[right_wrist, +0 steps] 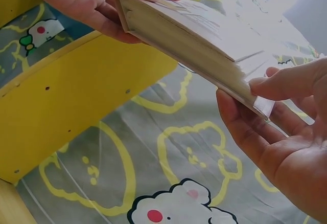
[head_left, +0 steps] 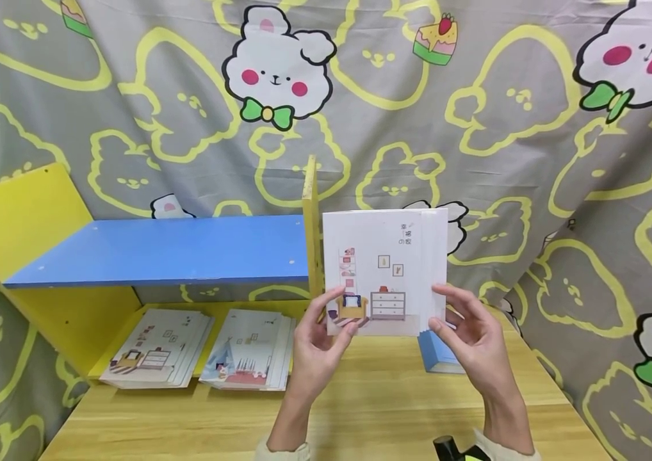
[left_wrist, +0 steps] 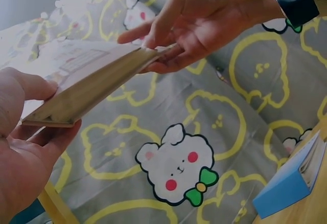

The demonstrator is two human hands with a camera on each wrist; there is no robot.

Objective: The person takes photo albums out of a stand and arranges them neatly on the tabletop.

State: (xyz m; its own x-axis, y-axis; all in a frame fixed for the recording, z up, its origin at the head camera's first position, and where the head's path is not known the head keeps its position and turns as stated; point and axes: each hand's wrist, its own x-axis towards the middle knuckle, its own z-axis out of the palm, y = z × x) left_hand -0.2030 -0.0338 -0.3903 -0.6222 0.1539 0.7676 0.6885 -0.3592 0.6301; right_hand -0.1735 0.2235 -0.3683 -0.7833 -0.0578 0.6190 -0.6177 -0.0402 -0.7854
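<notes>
Both hands hold up a white book with a drawn armchair and drawers on its cover, in the middle of the head view. My left hand pinches its lower left corner, thumb on the cover and fingers behind. At the lower right edge, my right hand grips it likewise between thumb and fingers. Pages along the book's bottom edge show in the right wrist view. Behind the right hand, a thick blue book stands on the table, partly hidden; the left wrist view also shows this blue book.
A shelf unit with a blue board and yellow side panels stands at the left. Below that board lie two stacks of illustrated books, one left and one right. A patterned grey curtain hangs behind the wooden table.
</notes>
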